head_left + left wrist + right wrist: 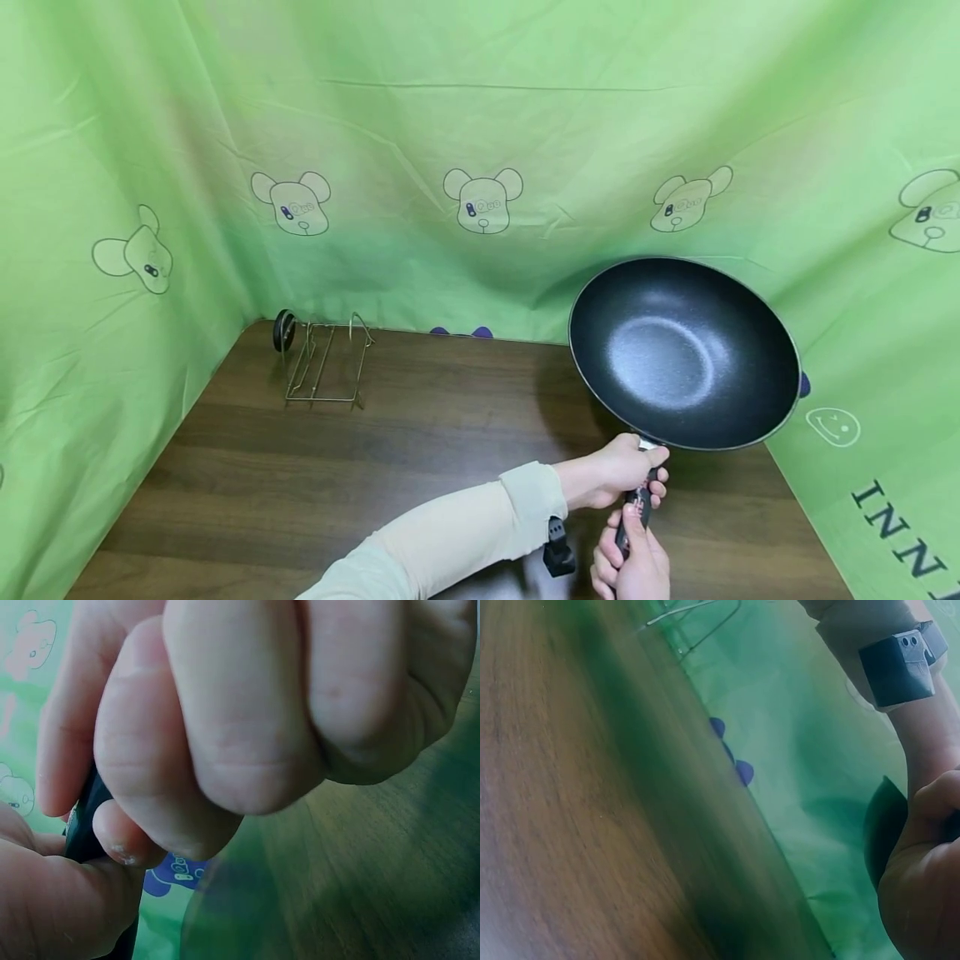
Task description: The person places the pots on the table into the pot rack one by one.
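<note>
Hanging as a backdrop on three sides, a green cloth (480,108) printed with pale bear heads encloses the whole scene, and its lower right part carries dark lettering. Below it lies a dark wooden table (375,492), its grain running left to right in the head view. Next in size is the black wok (684,352), held up off the table at the right side, tilted so that its shiny inner bowl faces the camera, with its rim in front of the cloth. Its black handle (636,508) slopes down from the bowl toward the person. Both hands are wrapped round this handle: the left hand (611,475), coming out of a pale beige sleeve (450,537), grips it high up, just under the bowl, while the right hand (633,567) grips the lower end, just below the left one. The left wrist view shows curled fingers (225,727) closed tightly on the dark handle (86,821). Far off in the left back corner of the table stands a thin wire rack (324,367), and a small black round knob (284,331) rests at its left end.
</note>
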Tool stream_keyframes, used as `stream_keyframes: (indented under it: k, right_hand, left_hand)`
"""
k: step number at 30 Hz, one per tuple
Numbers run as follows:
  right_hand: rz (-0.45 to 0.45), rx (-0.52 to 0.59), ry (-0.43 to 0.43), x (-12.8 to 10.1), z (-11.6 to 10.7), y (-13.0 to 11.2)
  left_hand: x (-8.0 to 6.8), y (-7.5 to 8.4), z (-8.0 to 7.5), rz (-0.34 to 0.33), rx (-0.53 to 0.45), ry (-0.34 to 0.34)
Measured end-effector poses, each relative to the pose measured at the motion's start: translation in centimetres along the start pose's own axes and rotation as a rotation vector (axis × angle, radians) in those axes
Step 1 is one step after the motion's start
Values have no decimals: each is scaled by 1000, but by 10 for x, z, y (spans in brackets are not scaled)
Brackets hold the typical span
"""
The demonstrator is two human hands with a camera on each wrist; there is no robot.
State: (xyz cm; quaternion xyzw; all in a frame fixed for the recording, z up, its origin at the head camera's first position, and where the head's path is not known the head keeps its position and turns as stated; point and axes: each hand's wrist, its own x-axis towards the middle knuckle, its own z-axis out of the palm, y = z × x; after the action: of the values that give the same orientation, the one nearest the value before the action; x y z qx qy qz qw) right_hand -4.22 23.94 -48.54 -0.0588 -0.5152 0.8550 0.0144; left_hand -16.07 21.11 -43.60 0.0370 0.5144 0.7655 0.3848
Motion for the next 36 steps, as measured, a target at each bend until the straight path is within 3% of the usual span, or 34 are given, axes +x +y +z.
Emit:
stream_keyframes:
  k: [14,25,30,36]
  right_hand:
    - [15,-50,14,2,4,3]
    - [13,-111,103,5,11,5]
    - [-4,-109,77,8,10,7]
    - [-29,-75,4,11,8,8]
  left_hand:
    - [-5,1,-3,33,14,-6]
    - [-6,2,-7,53,52,-8]
    - [-8,4,-9,69,75,-28]
    - [-8,7,-14,63,68,-110]
